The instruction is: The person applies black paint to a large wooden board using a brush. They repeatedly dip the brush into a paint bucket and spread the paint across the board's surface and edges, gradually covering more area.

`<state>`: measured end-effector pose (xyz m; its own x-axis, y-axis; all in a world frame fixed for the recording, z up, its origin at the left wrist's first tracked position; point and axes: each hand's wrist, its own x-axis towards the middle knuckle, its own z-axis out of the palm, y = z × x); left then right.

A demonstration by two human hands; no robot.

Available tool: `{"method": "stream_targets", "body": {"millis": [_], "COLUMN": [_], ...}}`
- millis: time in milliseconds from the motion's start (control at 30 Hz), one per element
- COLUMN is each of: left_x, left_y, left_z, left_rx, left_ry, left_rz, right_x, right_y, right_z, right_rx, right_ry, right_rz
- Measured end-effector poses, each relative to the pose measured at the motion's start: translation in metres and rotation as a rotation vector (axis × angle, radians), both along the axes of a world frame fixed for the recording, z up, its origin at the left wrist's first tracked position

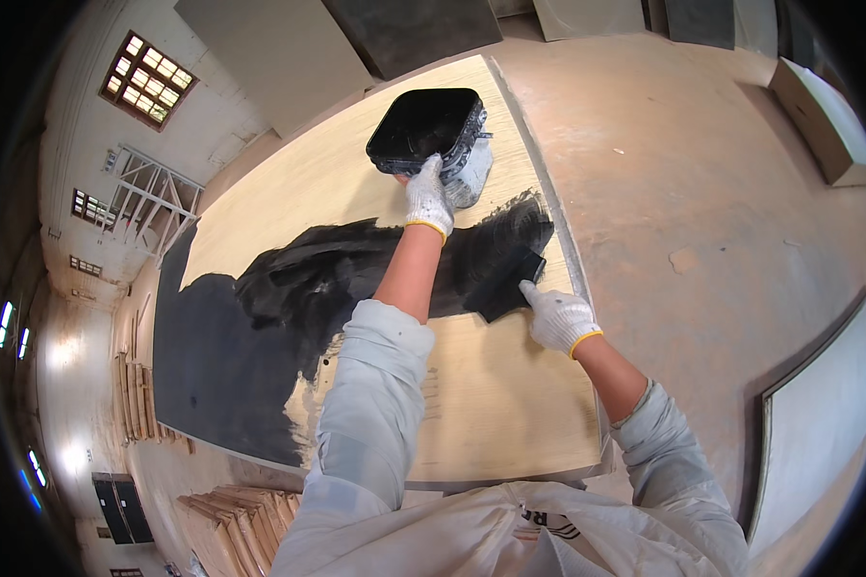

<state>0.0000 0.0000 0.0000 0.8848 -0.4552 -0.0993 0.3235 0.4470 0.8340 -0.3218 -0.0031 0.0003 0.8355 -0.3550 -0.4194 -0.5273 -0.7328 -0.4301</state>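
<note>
Right hand (560, 319) closed on black flat spreader (503, 289), just left of fingertips, long axis slanting near-left to far-right; right hand nearer. Left hand (428, 199), ahead-left of right, clamped on bucket (470, 176). Black coating (308, 274) left of right hand.

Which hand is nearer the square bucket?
Left. The left hand grips the bucket at its near edge; the right hand is apart, lower right, holding the flat black tool.

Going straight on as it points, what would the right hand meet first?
Beyond the black tool it holds, the right hand would seemingly meet the left hand gripping the bucket, though depth is unclear.
</note>
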Motion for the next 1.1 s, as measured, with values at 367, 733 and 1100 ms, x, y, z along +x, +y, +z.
{"method": "stream_targets", "body": {"millis": [367, 733, 1100], "left_x": [0.045, -0.014, -0.303], "left_y": [-0.044, 0.12, 0.418], "left_z": [0.005, 0.041, -0.066], "left_rx": [-0.062, 0.287, 1.353], "left_ry": [0.134, -0.207, -1.005], "left_rz": [-0.212, 0.008, 0.09], "right_x": [0.009, 0.149, 0.318], "right_y": [-0.011, -0.013, 0.06], "right_z": [0.004, -0.007, -0.04], "right_rx": [-0.09, -0.09, -0.041], "right_ry": [-0.011, -0.064, -0.203], "right_rz": [0.028, -0.062, -0.004]}}
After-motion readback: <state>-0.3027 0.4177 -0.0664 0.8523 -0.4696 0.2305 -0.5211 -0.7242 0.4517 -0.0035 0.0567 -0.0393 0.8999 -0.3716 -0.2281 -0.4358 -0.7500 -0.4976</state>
